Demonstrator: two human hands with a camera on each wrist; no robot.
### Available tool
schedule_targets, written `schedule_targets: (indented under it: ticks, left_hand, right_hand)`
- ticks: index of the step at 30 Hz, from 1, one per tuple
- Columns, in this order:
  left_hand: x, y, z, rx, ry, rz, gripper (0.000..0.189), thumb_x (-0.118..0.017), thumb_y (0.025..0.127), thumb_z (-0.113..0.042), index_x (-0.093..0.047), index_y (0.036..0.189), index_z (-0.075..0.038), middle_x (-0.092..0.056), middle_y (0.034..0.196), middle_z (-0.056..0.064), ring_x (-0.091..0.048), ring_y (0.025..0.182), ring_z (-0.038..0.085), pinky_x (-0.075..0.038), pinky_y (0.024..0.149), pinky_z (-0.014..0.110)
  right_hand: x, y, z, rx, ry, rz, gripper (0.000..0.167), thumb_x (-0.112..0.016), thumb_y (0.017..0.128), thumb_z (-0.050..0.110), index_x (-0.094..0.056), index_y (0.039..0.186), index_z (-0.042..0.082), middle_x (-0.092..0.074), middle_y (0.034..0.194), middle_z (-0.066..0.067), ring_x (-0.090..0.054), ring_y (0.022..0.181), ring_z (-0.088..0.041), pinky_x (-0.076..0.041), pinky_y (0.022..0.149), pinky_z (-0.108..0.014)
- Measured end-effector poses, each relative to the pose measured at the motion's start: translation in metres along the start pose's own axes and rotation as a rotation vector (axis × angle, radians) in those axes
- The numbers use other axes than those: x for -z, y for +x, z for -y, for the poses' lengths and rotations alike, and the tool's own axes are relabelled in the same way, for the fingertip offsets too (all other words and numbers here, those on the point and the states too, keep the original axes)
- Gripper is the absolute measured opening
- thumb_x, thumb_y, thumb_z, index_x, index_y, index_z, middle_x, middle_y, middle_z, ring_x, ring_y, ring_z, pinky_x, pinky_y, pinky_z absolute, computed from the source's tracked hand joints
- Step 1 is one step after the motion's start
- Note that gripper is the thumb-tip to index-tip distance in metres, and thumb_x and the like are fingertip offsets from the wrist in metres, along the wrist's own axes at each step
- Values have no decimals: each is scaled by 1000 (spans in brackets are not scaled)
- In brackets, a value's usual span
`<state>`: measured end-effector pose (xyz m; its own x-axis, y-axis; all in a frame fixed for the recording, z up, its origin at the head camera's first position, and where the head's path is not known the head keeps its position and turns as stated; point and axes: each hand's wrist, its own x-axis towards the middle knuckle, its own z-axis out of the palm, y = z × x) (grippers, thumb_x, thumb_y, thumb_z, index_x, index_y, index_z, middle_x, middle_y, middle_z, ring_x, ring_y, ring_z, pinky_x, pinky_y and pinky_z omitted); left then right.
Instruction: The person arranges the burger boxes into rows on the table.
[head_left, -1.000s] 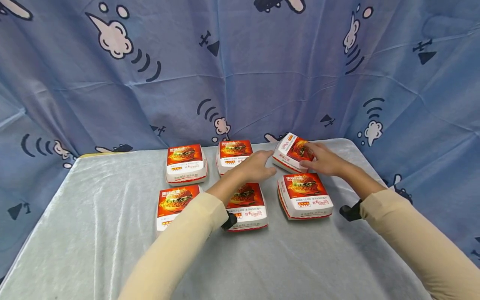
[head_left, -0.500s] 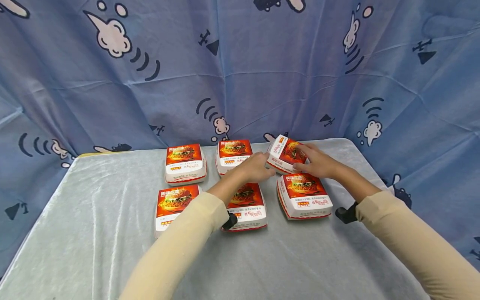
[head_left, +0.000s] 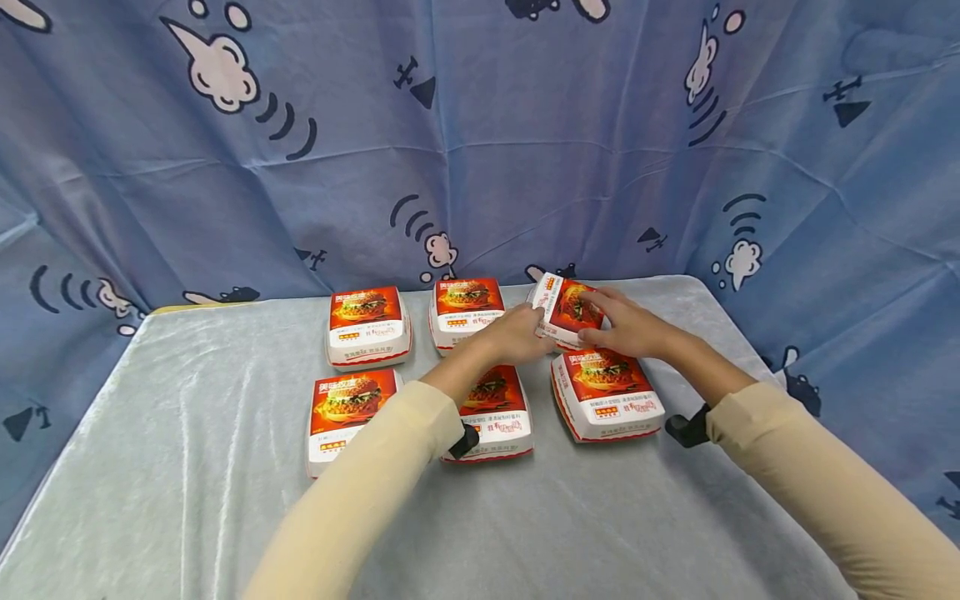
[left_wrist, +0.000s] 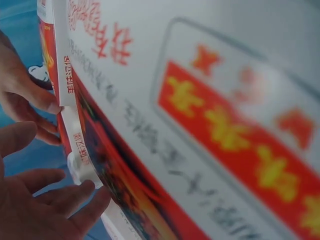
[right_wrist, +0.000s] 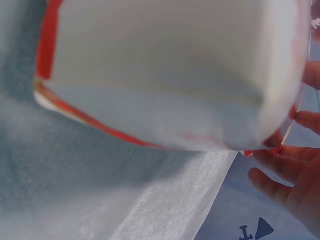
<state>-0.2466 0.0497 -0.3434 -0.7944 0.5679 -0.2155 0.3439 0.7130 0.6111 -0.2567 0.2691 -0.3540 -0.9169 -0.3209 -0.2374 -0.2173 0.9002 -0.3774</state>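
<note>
A burger box (head_left: 572,307) with a red hamburger print stands at the back right of the table, turned at an angle to the others. My right hand (head_left: 628,325) grips its right side, thumb at the front and fingers farther back. My left hand (head_left: 519,335) is at its left front corner; in the left wrist view its fingers (left_wrist: 55,200) are spread and loosely bent. Just in front sits another burger box (head_left: 607,396), right below my right hand. My left forearm passes over the middle front burger box (head_left: 495,408) and hides part of it.
To the left are a middle back burger box (head_left: 467,307), a left back one (head_left: 367,321) and a left front one (head_left: 351,404), partly behind my sleeve. A pale cloth covers the table (head_left: 150,467). A blue printed curtain (head_left: 525,125) hangs along the far edge.
The back right box has shifted left, with my right hand moving along with it. Its left corner now meets my left hand, which has stayed nearly in place.
</note>
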Motion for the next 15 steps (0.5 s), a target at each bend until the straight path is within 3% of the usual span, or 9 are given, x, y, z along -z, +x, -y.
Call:
schedule_targets:
  ticks: [5, 15]
  left_hand:
    - [-1, 3, -3, 21, 5, 30, 65, -55, 100, -27, -31, 155, -4, -33, 158, 14, -31, 145, 24, -29, 117, 36]
    - [-2, 6, -4, -2, 25, 42, 63, -57, 99, -26, -35, 154, -6, -39, 156, 13, -36, 142, 23, -31, 115, 34]
  right_hand:
    - [-1, 1, -1, -2, 3, 9, 76, -62, 97, 36, -28, 155, 1, -16, 158, -32, -24, 140, -54, -29, 104, -72]
    - [1, 0, 1, -15, -2, -12, 73, -63, 96, 30, -29, 155, 4, -18, 158, -31, -25, 140, -53, -31, 102, -72]
